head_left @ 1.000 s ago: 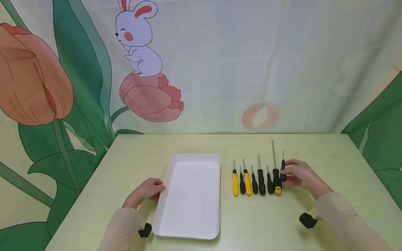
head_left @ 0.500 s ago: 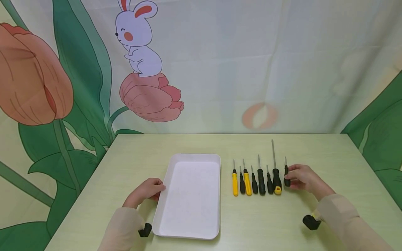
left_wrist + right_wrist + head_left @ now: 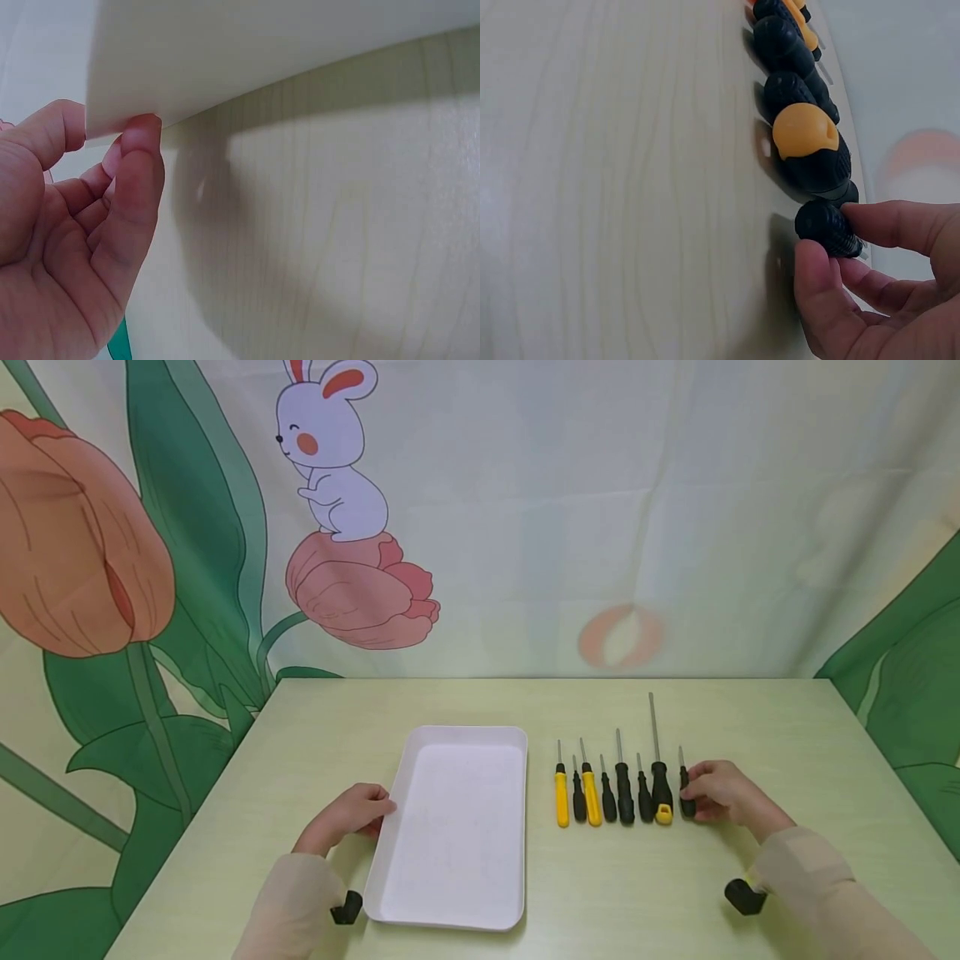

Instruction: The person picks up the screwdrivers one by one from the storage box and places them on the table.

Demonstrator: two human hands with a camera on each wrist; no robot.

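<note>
A small black screwdriver (image 3: 685, 793) stands at the right end of a row of screwdrivers, tip pointing to the back. My right hand (image 3: 723, 792) pinches its handle (image 3: 823, 225) between thumb and fingers, close over the table. Just left of it lies the long screwdriver (image 3: 660, 789) with a black handle and yellow end. My left hand (image 3: 352, 814) holds the left wall of a white tray (image 3: 520, 827). In the left wrist view, thumb and fingers of that hand (image 3: 90, 202) pinch the tray's edge (image 3: 225, 60) from both sides.
To the left of the long screwdriver lie more in the row: a black one (image 3: 625, 793), a yellow one (image 3: 591, 795) and several others, side by side. The tray is between them and my left hand. A printed curtain (image 3: 525, 527) hangs behind the table's back edge.
My right hand has moved the small black screwdriver slightly right and toward the front, away from the long screwdriver and level with the row. The left hand and tray have stayed put.
</note>
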